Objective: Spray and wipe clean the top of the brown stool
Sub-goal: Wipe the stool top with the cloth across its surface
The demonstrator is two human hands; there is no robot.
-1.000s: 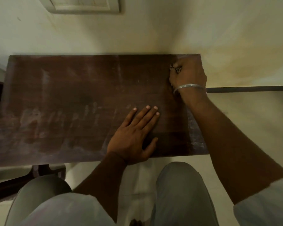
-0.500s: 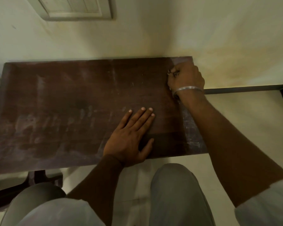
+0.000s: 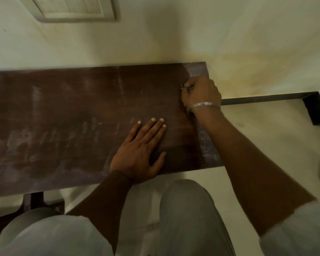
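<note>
Brown wood is filling most of the view: the stool (image 3: 72, 108) is standing against the pale wall (image 3: 174, 34), its long top streaked with whitish smears and finger marks along the near-left part, and a pale dusty band is showing down its right edge. Grey trousers (image 3: 188, 209) are showing at the bottom, with one knee sitting just below the stool's near edge. A cream switch plate (image 3: 76, 8) is hanging on the wall above the far edge.

Now the hands. The left hand (image 3: 139, 154) is lying flat on the top near the near edge, right of centre, with its fingers straight and close together and its thumb spread out, pressing on the wood. The right hand (image 3: 201, 91) is working at the far-right corner, its fingers curled tight and bunched around a small dark thing (image 3: 187, 88), which is mostly hidden, so what it is cannot be told. A silver bangle (image 3: 205, 104) is circling that wrist.
</note>
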